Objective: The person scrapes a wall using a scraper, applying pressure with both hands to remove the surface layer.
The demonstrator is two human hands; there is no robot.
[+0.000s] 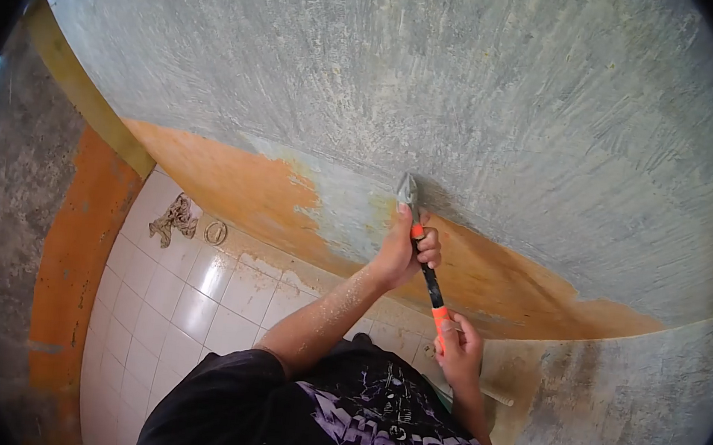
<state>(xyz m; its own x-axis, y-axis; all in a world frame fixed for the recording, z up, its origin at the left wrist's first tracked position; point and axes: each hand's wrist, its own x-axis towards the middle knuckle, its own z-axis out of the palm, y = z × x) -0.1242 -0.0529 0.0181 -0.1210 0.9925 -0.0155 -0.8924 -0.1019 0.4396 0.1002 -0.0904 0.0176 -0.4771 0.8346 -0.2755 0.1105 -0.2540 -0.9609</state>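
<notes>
A scraper [430,278] with a black and orange handle and a metal head slants up toward the wall [371,69]. Its head rests at or close to the grey surface, just above the band of orange paint [240,181]. My left hand [404,246] is wrapped round the upper handle, close below the head. Lower down, my right hand [459,349] grips the orange end of the handle. Between the orange areas, a patch of the band shows pale grey-green. Dust specks cover my left forearm.
White floor tiles [224,300] lie below the wall, with a crumpled cloth [175,220] and a round ring-like object [216,232] on them. A side wall [79,247] with orange paint stands at the left. A pale rod [496,394] is partly visible beside my right forearm.
</notes>
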